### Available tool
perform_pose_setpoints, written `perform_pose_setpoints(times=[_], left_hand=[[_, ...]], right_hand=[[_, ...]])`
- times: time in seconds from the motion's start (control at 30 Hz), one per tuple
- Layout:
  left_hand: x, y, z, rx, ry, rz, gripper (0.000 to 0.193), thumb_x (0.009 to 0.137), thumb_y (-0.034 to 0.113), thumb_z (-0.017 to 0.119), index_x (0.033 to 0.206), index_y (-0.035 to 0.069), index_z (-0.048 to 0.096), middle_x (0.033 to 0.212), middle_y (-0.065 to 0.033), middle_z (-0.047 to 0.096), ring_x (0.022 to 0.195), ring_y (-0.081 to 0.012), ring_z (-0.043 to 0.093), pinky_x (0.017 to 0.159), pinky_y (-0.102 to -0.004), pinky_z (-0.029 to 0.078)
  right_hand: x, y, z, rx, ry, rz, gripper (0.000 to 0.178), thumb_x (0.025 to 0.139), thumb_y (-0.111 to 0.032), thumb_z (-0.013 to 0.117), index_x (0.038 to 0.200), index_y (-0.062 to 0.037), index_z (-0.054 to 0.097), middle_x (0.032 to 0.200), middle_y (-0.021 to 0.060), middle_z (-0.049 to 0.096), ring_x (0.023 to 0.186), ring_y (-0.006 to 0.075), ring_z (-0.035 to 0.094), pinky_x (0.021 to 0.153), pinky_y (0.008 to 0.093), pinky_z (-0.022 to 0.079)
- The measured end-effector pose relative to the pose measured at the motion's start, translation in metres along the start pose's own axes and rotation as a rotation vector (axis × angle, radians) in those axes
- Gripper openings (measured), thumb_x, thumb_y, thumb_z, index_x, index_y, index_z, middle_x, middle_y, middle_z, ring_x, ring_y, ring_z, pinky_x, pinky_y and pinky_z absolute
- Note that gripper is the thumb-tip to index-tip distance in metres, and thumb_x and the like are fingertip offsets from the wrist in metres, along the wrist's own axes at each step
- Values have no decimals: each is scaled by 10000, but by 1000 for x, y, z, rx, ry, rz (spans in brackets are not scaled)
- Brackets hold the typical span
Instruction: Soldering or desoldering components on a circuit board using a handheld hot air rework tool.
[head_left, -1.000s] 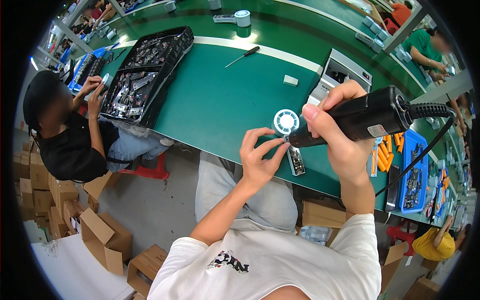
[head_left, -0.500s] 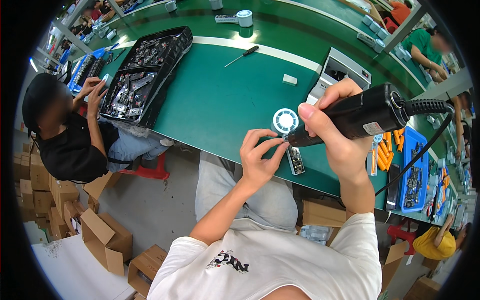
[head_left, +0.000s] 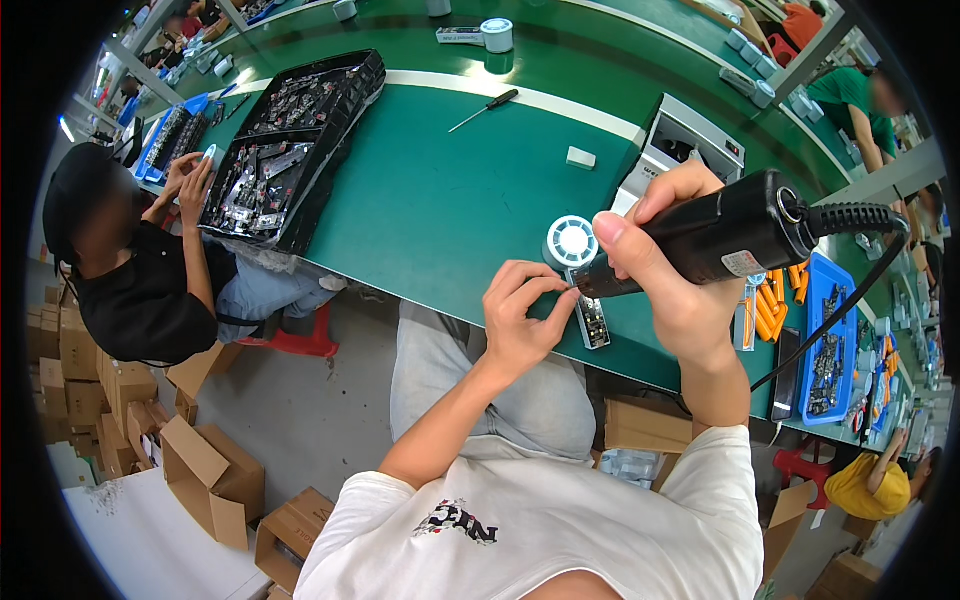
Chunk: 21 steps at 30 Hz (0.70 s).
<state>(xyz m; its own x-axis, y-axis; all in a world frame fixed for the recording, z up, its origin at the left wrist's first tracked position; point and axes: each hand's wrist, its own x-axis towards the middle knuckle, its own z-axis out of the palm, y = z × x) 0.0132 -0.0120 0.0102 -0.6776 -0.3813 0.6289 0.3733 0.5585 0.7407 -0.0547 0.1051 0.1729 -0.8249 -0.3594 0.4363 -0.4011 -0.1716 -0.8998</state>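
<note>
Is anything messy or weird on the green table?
Nothing looks spilled or broken. The orange cylinders lie jumbled at the right, pointing different ways, which looks messy. Circuit parts show in the pale round-headed device, but the right hand holds an electric screwdriver there, so that's probably just work.

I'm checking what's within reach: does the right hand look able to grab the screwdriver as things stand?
Probably not: the right hand is wrapped around the power tool, close to the device. The screwdriver lies farther up the bench, so letting go first seems needed.
</note>
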Motion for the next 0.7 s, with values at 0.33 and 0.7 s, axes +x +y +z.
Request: perform_pose_setpoints(times=[0.33,0.7], left_hand=[[-1,-1,0,25,-15,7,195,699,31,848,836,29,709,887,-78,684,799,-267,644,687,-367,506],[9,0,1,73,-121,-164,740,799,187,832,1416,-42,495,1361,-257,572,1244,-427,559,1045,-461,460]], right_hand=[[-3,0,1,-23,-7,-35,223,806,-20,823,858,-43,607,758,7,604,603,61,562,538,214,434],[8,11,-1,-4,71,15,235,801,-32,841,877,-47,619,739,3,628,612,56,595,561,203,474]])
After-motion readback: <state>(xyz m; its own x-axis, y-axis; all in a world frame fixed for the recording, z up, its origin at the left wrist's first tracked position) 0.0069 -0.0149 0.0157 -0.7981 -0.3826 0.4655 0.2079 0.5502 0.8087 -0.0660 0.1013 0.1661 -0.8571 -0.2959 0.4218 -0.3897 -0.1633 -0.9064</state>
